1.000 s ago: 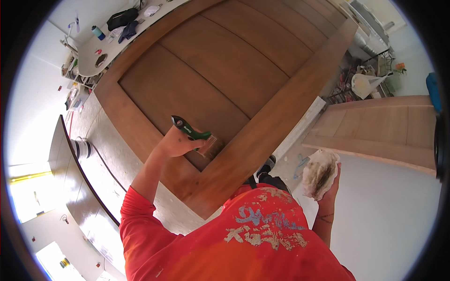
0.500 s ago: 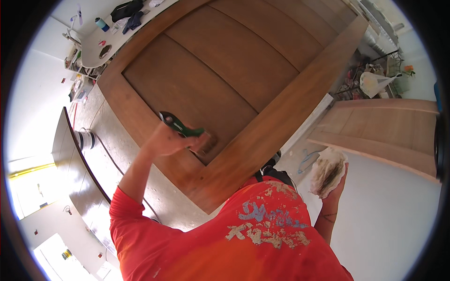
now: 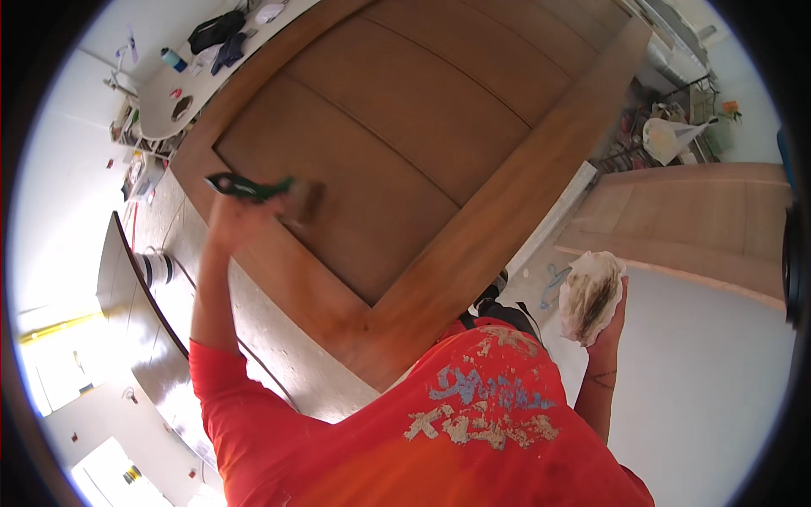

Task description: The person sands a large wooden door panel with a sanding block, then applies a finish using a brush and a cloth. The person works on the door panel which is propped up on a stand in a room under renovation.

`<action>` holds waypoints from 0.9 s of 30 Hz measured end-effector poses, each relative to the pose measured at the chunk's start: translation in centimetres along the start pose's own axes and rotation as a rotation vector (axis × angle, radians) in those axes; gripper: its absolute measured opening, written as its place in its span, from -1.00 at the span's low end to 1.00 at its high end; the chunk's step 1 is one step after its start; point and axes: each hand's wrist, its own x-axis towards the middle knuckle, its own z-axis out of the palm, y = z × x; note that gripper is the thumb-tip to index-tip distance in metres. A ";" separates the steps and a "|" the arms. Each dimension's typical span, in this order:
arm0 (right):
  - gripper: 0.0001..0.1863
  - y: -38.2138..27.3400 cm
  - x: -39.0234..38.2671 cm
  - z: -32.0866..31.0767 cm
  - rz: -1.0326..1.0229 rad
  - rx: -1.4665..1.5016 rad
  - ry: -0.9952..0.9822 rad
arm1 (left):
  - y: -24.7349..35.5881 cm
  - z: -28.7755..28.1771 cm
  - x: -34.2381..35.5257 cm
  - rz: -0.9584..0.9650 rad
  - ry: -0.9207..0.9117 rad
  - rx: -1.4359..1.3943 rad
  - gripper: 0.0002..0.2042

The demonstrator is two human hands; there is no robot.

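My left hand (image 3: pixel 236 226) is wrapped round a paintbrush (image 3: pixel 252 188) with a green and black handle. The brush's blurred brown bristles lie over the corner region of a large brown wooden door (image 3: pixel 422 110), by the inner edge of its frame; whether they touch the wood I cannot tell. The door has long recessed panels parted by grooves and a wide lighter border. Off to the right, my right hand (image 3: pixel 610 331) grips a crumpled off-white rag (image 3: pixel 593 296) from below and behind. A dark smear runs across the rag.
A pale wooden panel (image 3: pixel 684 224) lies at the right. Beyond the door's far left side, a white counter (image 3: pixel 156 110) carries a blue bottle (image 3: pixel 174 59) and a black bag (image 3: pixel 217 32). A dark glossy panel (image 3: pixel 139 304) stands at the left. A cluttered rack (image 3: pixel 625 135) is at the far right.
My left hand and the paintbrush have moved left and farther away along the door's frame edge. The rag in my right hand has shifted slightly.
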 end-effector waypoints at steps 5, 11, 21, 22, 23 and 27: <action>-0.30 0.1 -0.3 0.1 -0.016 0.029 0.000 | 5.7 13.0 -2.1 -0.041 -0.261 0.032 -0.81; -0.30 0.5 -0.9 -0.8 -0.013 0.067 0.039 | 1.3 14.4 0.8 -0.076 -0.190 0.219 -0.78; -0.37 0.7 -0.8 -2.5 -0.061 0.040 0.084 | 6.2 7.9 4.1 0.001 0.031 0.170 -0.77; -0.37 0.1 -1.1 -3.5 -0.063 -0.134 0.086 | 6.8 10.5 3.1 -0.003 -0.040 0.157 -0.78; -0.37 -0.9 -1.7 -5.4 -0.071 -0.304 0.093 | 7.2 11.9 2.6 0.034 -0.036 0.163 -0.77; -0.52 -1.1 -8.0 -19.6 -0.009 -1.782 0.479 | 9.3 13.7 1.4 0.071 0.005 0.065 -0.74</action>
